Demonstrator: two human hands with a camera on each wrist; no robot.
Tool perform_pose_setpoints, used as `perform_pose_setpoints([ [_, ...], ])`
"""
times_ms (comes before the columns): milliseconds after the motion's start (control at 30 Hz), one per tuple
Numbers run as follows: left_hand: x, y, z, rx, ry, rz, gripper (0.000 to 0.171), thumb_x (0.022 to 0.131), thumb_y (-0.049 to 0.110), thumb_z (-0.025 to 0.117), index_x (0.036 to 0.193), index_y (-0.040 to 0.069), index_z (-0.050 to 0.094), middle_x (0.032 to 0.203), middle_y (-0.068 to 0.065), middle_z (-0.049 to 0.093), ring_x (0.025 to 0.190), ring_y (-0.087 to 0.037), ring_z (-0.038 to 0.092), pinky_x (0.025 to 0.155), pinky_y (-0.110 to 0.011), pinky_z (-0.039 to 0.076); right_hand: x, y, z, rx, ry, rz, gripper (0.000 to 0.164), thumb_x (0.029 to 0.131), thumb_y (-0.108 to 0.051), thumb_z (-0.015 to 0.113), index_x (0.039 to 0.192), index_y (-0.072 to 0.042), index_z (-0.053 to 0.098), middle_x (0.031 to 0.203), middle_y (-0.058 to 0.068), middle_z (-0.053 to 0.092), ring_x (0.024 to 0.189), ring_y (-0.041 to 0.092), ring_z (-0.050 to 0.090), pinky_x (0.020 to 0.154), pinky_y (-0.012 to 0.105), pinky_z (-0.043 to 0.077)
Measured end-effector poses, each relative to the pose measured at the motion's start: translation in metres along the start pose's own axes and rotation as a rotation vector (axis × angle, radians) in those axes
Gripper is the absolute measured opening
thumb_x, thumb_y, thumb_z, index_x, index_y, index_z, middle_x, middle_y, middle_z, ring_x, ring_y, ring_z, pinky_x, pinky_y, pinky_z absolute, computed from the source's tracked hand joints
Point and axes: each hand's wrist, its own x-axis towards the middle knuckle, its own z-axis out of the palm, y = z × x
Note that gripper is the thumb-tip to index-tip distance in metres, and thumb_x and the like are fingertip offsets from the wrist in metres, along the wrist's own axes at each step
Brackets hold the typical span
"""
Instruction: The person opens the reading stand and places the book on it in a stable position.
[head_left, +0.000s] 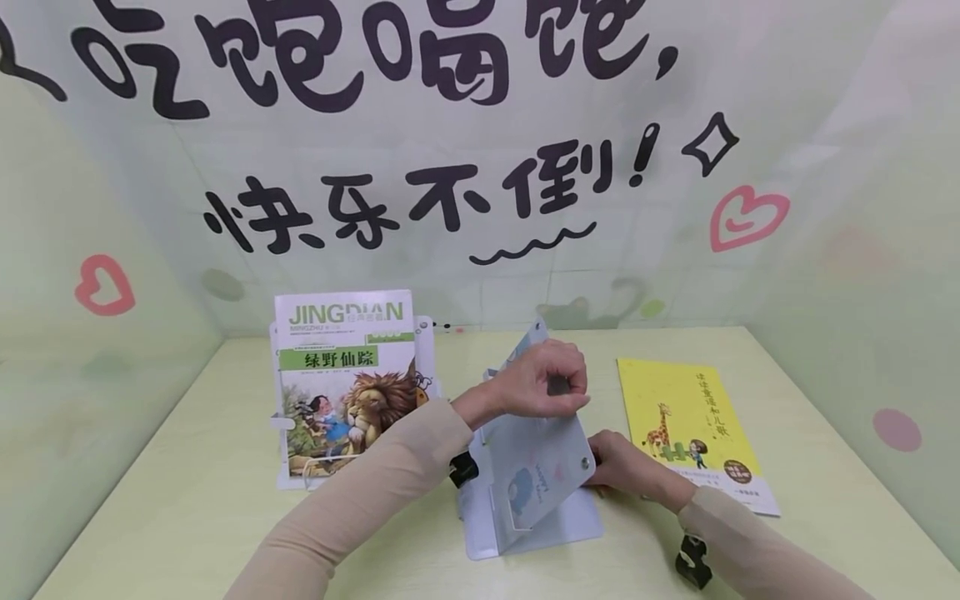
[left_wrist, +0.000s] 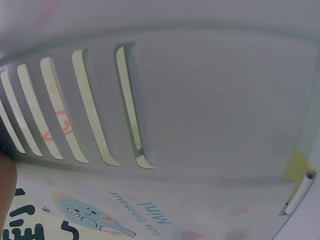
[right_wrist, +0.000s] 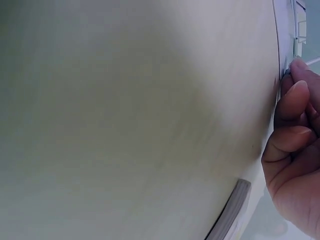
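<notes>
A pale blue book stand point(head_left: 536, 467) with a cartoon dinosaur print stands turned sideways at the middle of the table. At its upper part my left hand point(head_left: 542, 379) has its fingers curled and grips the panel. The left wrist view shows the stand's slotted panel point(left_wrist: 210, 110) up close, with a sliver of the hand point(left_wrist: 6, 187) at the left edge. Low at the stand's right side, my right hand point(head_left: 626, 467) pinches its edge between thumb and fingers, partly behind the panel. In the right wrist view the bent fingers point(right_wrist: 292, 102) meet at the stand's edge.
A book with a lion cover point(head_left: 345, 358) leans upright on a second white stand point(head_left: 426, 342) to the left. To the right a yellow book point(head_left: 675, 396) lies flat on the pale wooden table point(head_left: 172, 517). Printed walls point(head_left: 480, 292) enclose the back and sides.
</notes>
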Motion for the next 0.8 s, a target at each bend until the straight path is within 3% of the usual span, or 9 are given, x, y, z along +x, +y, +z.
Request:
perform_pose_setpoints([
  [300, -0.001, -0.003, 0.0, -0.039, 0.019, 0.063, 0.015, 0.08, 0.004, 0.059, 0.065, 0.009, 0.057, 0.064, -0.001, 0.056, 0.064, -0.018, 0.048, 0.064, -0.027, 0.039, 0.001, -0.003, 0.004, -0.015, 0.01, -0.007, 0.013, 0.083, -0.009, 0.07, 0.095, -0.002, 0.071, 0.067, -0.002, 0.062, 0.049, 0.003, 0.046, 0.049, 0.016, 0.039],
  [800, -0.004, 0.001, -0.001, -0.06, 0.019, 0.099, 0.014, 0.076, 0.0, 0.06, 0.066, 0.009, 0.056, 0.065, -0.003, 0.055, 0.067, -0.011, 0.048, 0.068, -0.024, 0.04, -0.002, -0.012, 0.013, 0.031, 0.016, 0.039, 0.006, 0.082, -0.006, 0.07, 0.086, -0.002, 0.07, 0.056, -0.004, 0.054, 0.043, 0.005, 0.046, 0.042, 0.015, 0.036],
])
